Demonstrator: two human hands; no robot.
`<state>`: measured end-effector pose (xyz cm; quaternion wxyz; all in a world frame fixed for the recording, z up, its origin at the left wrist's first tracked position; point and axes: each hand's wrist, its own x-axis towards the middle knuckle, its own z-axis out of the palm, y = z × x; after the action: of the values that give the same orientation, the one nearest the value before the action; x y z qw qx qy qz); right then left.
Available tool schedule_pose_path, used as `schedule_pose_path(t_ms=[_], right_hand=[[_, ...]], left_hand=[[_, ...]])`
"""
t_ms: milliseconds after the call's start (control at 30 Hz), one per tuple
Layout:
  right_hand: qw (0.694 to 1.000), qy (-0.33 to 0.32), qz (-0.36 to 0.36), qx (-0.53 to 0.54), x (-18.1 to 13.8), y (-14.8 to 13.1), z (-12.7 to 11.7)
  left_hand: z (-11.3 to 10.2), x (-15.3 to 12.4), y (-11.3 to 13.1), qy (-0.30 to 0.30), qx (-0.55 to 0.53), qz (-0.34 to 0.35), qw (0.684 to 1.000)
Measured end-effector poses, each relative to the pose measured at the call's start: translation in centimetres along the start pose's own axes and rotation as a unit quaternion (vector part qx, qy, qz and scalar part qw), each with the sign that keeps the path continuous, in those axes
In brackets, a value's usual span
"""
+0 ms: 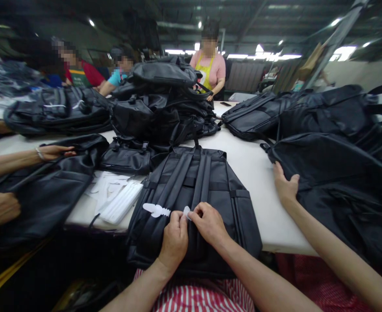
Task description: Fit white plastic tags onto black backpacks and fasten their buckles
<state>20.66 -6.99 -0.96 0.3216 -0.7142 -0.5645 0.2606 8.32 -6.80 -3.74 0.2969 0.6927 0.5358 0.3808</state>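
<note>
A black backpack (217, 242) lies in front of me with its shoulder straps (177, 177) facing up. Over the straps, my left hand (174, 238) is closed in a pinch on a white notched strip (156, 210), whose wide end sticks out to the left. My right hand (210, 223) pinches a small white rounded end (187, 211) right beside my left fingertips. Whether both white pieces belong to one strip is hidden by my fingers.
A stack of white strips (121, 201) lies left of the backpack on the white table (236, 149). Black bags (164, 108) are piled behind. Co-workers' hands touch bags at left (56, 151) and right (285, 182). Another person (208, 69) stands across the table.
</note>
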Motion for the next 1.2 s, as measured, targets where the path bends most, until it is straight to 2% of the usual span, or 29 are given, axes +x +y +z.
schedule_pose_path(t_ms=[100,267,433,667,900,1033,1200], right_hand=[[1.0,0.002,-0.004,-0.009,0.0,0.0,0.0],[0.999,0.006,-0.007,-0.041,0.1,-0.2,0.4],[0.998,0.02,-0.007,-0.053,0.0,-0.4,0.7],[1.0,0.014,-0.007,-0.02,0.0,-0.3,0.5],[1.0,0.009,-0.009,0.024,0.0,-0.1,0.5],[0.998,0.009,-0.014,0.054,-0.2,0.1,0.4],[0.995,-0.021,-0.042,0.092,-0.2,0.9,0.0]], left_hand=[[0.0,0.0,0.0,-0.008,-0.009,0.003,1.0],[0.0,0.0,-0.4,0.022,-0.009,0.033,0.999],[-0.2,-0.1,-0.7,0.019,-0.009,0.005,1.0],[-0.3,0.0,-0.7,0.036,-0.008,-0.011,0.999],[-0.2,-0.2,-0.6,0.045,-0.016,0.039,0.998],[-0.2,-0.2,-0.6,0.037,-0.023,0.043,0.998],[-0.3,-0.5,-0.5,0.03,-0.027,0.05,0.998]])
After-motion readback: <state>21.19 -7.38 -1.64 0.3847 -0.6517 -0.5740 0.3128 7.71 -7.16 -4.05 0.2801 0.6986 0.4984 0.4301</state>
